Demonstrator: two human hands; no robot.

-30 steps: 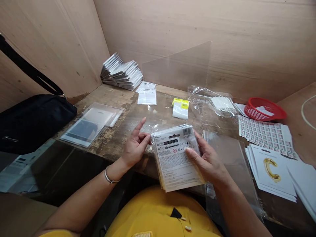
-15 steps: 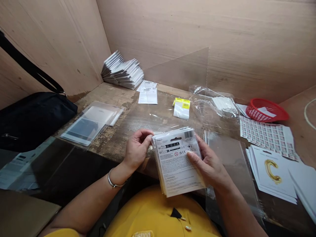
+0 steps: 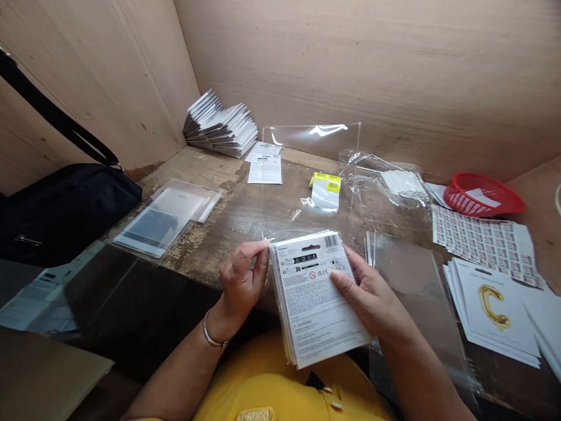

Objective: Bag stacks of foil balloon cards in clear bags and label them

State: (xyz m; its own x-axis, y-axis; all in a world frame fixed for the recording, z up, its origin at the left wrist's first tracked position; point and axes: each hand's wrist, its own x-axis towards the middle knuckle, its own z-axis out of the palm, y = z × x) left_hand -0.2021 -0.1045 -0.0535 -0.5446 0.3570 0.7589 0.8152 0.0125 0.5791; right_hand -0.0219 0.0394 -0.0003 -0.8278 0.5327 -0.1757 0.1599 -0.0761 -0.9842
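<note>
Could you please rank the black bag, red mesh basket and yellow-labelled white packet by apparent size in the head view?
Largest to smallest: black fabric bag, red plastic mesh basket, yellow-labelled white packet.

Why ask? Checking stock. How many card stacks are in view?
3: card stack between left hand and right hand, fanned stack at back, gold-C stack at right. More may be hidden.

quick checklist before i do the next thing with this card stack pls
Left hand pinching the stack of printed cards at its left edge: ok
Right hand on the right edge, thumb on the front: ok
Stack edges squared: not ok, the lower left edges fan out slightly
Clear plastic sleeve flat on the wooden bench beside the right hand: ok
Sleeve mouth open: cannot tell
</note>
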